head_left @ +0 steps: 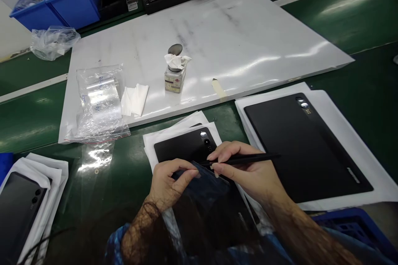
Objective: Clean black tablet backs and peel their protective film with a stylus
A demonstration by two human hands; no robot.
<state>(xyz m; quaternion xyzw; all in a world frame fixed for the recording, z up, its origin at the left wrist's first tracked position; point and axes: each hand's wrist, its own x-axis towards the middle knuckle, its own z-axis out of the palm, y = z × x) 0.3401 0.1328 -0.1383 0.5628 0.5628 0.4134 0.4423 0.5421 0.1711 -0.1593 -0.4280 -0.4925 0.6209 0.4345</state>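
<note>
One container [174, 80], perhaps metal, beyond tablet [183, 145]

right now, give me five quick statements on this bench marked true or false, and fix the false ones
1. The right hand holds a slim black tool. True.
2. The left hand wears a glove. False: the left hand is bare.
3. The small square container stands on the green bench. False: the container stands on the white board.
4. The large black tablet at the right of the picture lies on white wrapping. True.
5. The clear plastic bag lies to the right of the container in the picture. False: the bag lies to its left.
</note>
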